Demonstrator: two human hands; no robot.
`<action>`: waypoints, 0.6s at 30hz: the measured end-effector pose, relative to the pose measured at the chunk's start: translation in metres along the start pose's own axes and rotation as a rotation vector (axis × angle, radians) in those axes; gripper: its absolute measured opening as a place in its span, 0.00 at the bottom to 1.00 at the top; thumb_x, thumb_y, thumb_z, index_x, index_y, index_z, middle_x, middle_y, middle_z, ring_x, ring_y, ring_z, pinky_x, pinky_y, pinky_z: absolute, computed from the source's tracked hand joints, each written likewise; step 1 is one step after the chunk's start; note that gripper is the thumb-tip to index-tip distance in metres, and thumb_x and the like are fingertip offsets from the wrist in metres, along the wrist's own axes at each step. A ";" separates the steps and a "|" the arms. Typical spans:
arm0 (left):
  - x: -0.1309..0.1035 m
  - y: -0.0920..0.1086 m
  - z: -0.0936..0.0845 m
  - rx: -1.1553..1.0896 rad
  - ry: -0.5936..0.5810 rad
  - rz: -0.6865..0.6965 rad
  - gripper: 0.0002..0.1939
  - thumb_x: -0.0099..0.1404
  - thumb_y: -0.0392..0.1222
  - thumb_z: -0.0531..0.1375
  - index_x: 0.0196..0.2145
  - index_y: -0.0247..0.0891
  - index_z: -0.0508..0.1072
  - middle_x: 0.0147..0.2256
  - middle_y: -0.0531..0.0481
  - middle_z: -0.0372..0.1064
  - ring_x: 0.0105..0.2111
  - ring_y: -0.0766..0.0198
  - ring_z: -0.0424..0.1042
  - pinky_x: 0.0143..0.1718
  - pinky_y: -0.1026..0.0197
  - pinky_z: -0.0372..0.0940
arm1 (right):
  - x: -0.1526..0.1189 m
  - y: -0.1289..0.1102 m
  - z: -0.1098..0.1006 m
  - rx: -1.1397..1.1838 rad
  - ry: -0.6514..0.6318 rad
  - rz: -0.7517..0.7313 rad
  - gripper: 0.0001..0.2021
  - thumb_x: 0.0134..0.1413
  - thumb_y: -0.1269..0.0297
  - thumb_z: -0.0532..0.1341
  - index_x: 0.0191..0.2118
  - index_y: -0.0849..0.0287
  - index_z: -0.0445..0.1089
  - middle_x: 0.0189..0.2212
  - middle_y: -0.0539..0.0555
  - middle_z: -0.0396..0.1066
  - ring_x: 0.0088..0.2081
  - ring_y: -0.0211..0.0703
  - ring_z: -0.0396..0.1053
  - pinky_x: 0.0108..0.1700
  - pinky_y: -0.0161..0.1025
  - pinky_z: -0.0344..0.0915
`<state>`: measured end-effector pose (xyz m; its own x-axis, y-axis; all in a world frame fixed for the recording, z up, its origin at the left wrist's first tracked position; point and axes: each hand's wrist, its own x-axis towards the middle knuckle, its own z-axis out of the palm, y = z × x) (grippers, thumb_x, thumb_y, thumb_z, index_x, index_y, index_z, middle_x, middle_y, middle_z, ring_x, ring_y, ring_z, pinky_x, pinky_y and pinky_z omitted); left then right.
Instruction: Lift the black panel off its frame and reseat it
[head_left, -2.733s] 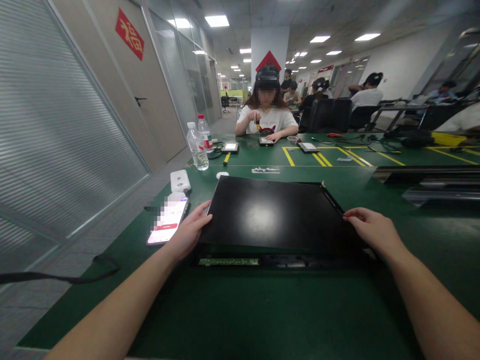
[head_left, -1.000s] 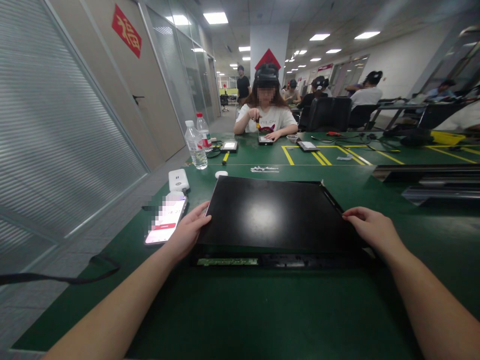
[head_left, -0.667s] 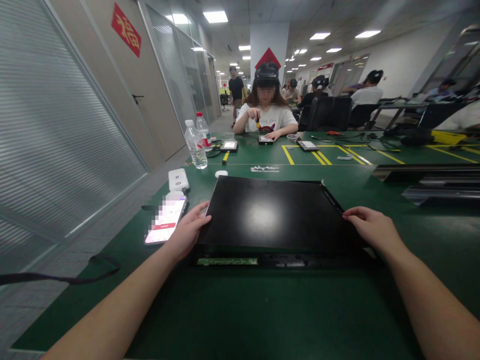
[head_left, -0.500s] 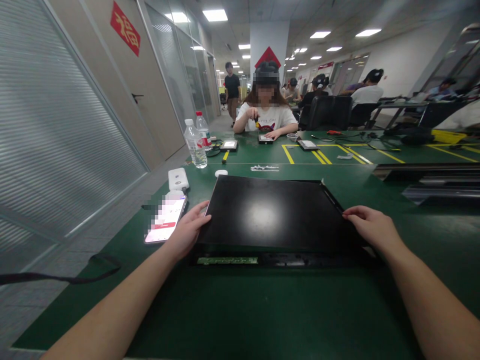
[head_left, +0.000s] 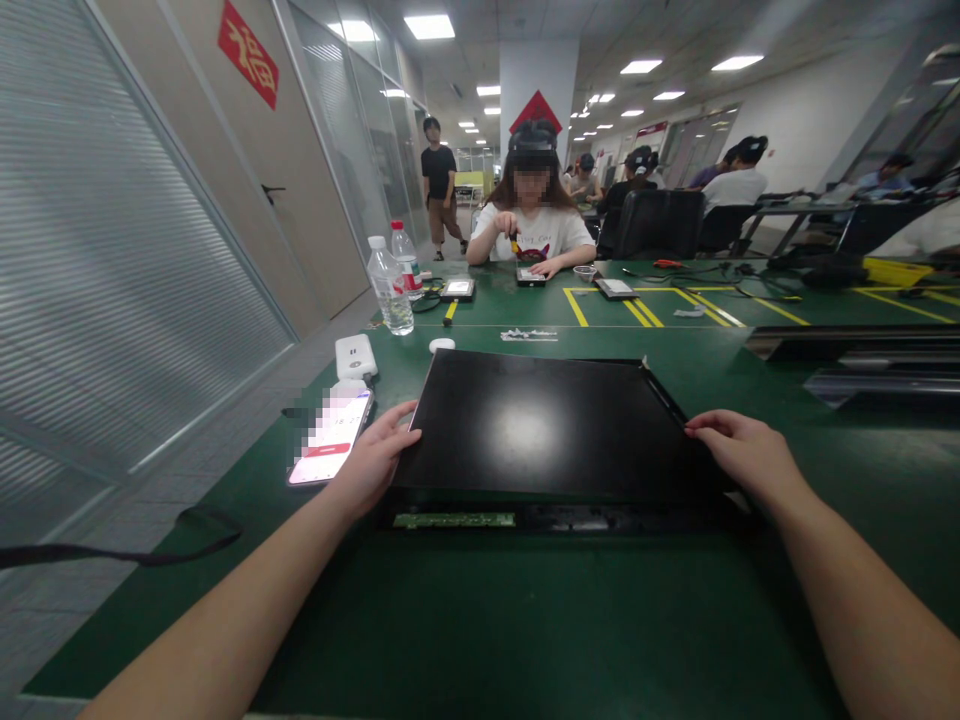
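A dark, glossy display panel (head_left: 540, 425) lies at a slant in front of me, within or over a black frame (head_left: 615, 519). My left hand (head_left: 385, 447) grips the panel's left edge, thumb on top and the other fingers along the side. At the right edge, my right hand (head_left: 742, 450) pinches with thumb and fingers where the panel meets the frame's side strip; whether it holds panel, frame or both I cannot tell. A green circuit board (head_left: 454, 520) shows in the gap along the near side.
On the green table (head_left: 525, 620), a phone (head_left: 335, 440) and a white power bank (head_left: 355, 357) lie left of the panel. Water bottles (head_left: 391, 290) stand behind them. Long dark strips (head_left: 862, 387) lie at right. Across the table a co-worker (head_left: 534, 225) handles a small drive.
Both my hands and the panel keep practically the same place. In the background, a walking person has shifted to the left and nearer.
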<state>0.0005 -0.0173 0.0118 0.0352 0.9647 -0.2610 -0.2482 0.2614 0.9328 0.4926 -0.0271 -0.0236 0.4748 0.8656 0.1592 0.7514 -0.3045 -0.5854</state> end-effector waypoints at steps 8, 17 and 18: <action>0.000 0.000 0.001 0.004 0.031 -0.005 0.38 0.61 0.27 0.67 0.69 0.33 0.70 0.43 0.40 0.87 0.40 0.49 0.87 0.32 0.60 0.79 | 0.000 -0.002 -0.003 -0.007 -0.005 0.012 0.10 0.48 0.54 0.62 0.30 0.49 0.80 0.31 0.56 0.80 0.37 0.56 0.75 0.42 0.50 0.70; 0.003 0.000 -0.005 -0.021 -0.014 -0.025 0.43 0.60 0.26 0.69 0.72 0.31 0.67 0.45 0.37 0.87 0.41 0.47 0.87 0.33 0.59 0.79 | 0.000 0.000 -0.001 0.013 0.014 0.008 0.10 0.48 0.53 0.63 0.31 0.49 0.80 0.31 0.56 0.80 0.36 0.55 0.75 0.41 0.49 0.70; 0.003 0.000 -0.005 -0.021 -0.019 -0.025 0.43 0.60 0.26 0.69 0.72 0.31 0.67 0.45 0.37 0.87 0.41 0.48 0.87 0.33 0.59 0.79 | 0.001 0.001 0.000 0.015 0.018 0.001 0.10 0.48 0.53 0.63 0.31 0.49 0.81 0.31 0.55 0.80 0.36 0.55 0.75 0.40 0.49 0.70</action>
<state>-0.0041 -0.0144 0.0100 0.0597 0.9582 -0.2798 -0.2675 0.2854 0.9203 0.4942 -0.0272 -0.0241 0.4835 0.8581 0.1728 0.7441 -0.2989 -0.5974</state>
